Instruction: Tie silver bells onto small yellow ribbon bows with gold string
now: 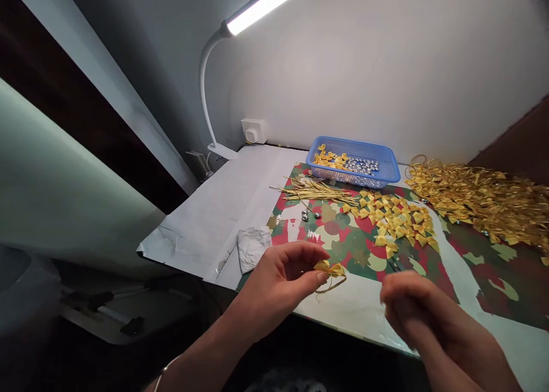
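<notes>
My left hand [287,280] is closed, pinching a small yellow ribbon bow [335,269] between thumb and fingers at the table's front. A thin gold cord [332,286] loops below and beside the bow. To the right, apart from the bow, my right hand [422,309] is curled with its fingers pressed together. It is slightly blurred, and what it holds, if anything, is hidden. A thin dark object [394,264] shows just behind its fingers; I cannot tell whether the hand touches it. Beyond both hands, several loose yellow bows [398,217] lie spread on the camouflage-patterned sheet [295,174].
A blue basket [388,151] holds bows and silver beads. Gold cords [321,191] and a few silver beads [305,215] lie before it. A heap of corded bows [484,200] fills the right. Crumpled white paper [253,246] and a lamp [203,83] are left.
</notes>
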